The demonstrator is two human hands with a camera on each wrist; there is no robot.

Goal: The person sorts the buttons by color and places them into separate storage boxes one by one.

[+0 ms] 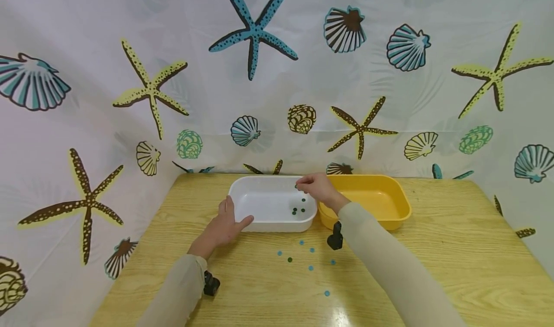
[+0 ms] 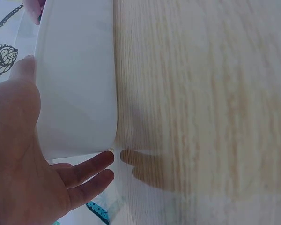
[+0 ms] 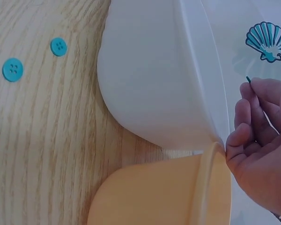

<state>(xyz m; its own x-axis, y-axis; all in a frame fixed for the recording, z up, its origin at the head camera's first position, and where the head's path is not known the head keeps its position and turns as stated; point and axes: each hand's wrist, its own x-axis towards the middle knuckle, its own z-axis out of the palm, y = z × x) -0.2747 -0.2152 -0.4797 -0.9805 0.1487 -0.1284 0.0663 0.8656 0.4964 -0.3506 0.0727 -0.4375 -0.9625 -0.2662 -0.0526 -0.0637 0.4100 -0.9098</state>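
My right hand (image 1: 321, 188) is over the right end of a white plastic tub (image 1: 277, 227), pinching a dark green button (image 3: 248, 80) between thumb and index finger. Several dark green buttons (image 1: 303, 210) lie on the tub's floor at its right end. At the tub's front left corner is my left hand (image 1: 222, 227), its thumb at the front rim and its fingers along the left end. In the left wrist view those fingers (image 2: 91, 168) reach out nearly straight beside the tub wall.
A yellow-orange tub (image 1: 391, 224) stands against the white tub's right end. In front of them on the wooden table (image 1: 259, 293) lie several blue buttons (image 1: 310, 268) and one dark green button (image 1: 290, 259). A shell-print cloth (image 1: 277, 149) hangs behind and at both sides.
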